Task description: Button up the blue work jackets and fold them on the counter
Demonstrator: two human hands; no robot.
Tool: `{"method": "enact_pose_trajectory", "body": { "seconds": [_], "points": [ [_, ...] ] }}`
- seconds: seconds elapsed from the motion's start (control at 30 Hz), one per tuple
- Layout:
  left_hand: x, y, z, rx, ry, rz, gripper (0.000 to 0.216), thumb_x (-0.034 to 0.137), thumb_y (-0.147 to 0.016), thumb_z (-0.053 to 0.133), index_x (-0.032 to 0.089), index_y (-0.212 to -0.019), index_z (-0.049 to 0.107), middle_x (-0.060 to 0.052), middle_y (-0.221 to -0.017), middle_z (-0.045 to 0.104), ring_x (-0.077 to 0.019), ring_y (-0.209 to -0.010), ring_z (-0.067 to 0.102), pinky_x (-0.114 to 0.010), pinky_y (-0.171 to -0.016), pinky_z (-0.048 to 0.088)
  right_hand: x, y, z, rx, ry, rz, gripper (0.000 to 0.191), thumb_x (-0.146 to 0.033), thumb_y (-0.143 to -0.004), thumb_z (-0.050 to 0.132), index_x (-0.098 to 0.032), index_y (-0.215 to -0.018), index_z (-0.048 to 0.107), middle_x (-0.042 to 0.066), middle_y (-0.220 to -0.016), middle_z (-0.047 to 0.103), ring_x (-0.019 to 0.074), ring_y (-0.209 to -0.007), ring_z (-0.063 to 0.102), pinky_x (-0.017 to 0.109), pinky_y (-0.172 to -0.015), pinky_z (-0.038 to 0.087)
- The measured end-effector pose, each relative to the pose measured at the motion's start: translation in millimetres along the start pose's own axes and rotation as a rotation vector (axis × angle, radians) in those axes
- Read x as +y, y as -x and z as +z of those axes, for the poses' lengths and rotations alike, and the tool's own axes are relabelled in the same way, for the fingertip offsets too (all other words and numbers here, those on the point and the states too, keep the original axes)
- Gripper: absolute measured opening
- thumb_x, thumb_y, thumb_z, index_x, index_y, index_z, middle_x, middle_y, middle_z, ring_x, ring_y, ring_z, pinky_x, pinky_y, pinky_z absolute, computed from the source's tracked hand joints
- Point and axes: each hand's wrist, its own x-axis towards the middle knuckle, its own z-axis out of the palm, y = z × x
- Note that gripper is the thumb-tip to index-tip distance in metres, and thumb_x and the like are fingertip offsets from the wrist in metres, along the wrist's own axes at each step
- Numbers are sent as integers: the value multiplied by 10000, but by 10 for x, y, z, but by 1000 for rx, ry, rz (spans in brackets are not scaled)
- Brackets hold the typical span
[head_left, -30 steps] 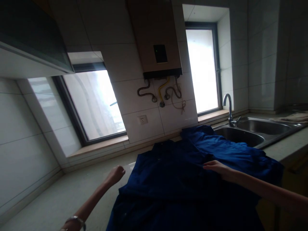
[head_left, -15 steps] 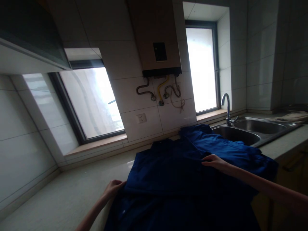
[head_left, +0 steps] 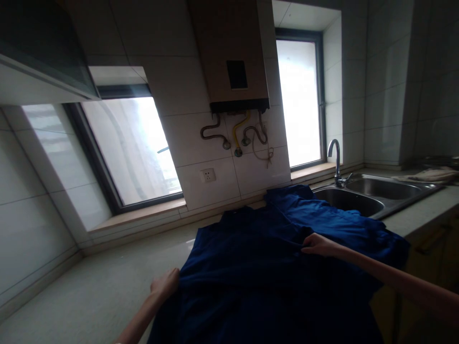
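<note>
A dark blue garment (head_left: 247,258), perhaps a jacket or shirt, lies spread over the counter and hangs past its front edge. My left hand (head_left: 165,283) is closed on the garment's left edge. Near the middle right, my right hand (head_left: 317,244) pinches a fold of the same cloth. A brighter blue, crumpled part of cloth (head_left: 333,220) lies to the right, beside the sink; I cannot tell whether it is a separate piece. The garment's lower part runs out of view in deep shadow.
The pale counter (head_left: 96,286) runs along a tiled wall. At the right is a double steel sink (head_left: 389,210) with a tall faucet (head_left: 336,162). A water heater (head_left: 233,52) with pipes hangs above a wall socket (head_left: 207,175). A cloth (head_left: 430,175) lies beyond the sink.
My left hand has shifted a little to the left, drawing the garment's edge with it. My right hand keeps its pinch in nearly the same place. The view has turned slightly.
</note>
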Motion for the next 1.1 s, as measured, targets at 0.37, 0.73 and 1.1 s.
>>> {"method": "enact_pose_trajectory", "body": {
  "seconds": [0.37,0.73,1.1],
  "points": [
    [922,-430,7,44,229,186,644,570,-862,262,255,-1423,224,-104,-1503,168,-364,-1362,100,-589,-1021,215,-918,552,566,-181,585,-718,583,-515,-851,454,-330,-1388,318,48,-1501,170,294,-1355,187,506,-1085,149],
    [1243,-401,-96,1,250,74,696,616,-844,183,237,-1426,220,-151,-1501,123,-470,-1329,62,-748,-907,144,-860,746,424,-311,508,-703,524,-462,-901,403,-378,-1396,251,35,-1495,170,277,-1363,158,549,-1086,89],
    [1461,-82,64,161,284,285,560,430,-898,246,246,-1426,219,-79,-1501,183,-310,-1367,144,-547,-1048,224,-545,705,359,-239,551,-586,541,-480,-896,391,-374,-1402,232,35,-1507,99,285,-1369,122,558,-1082,78]
  ]
}}
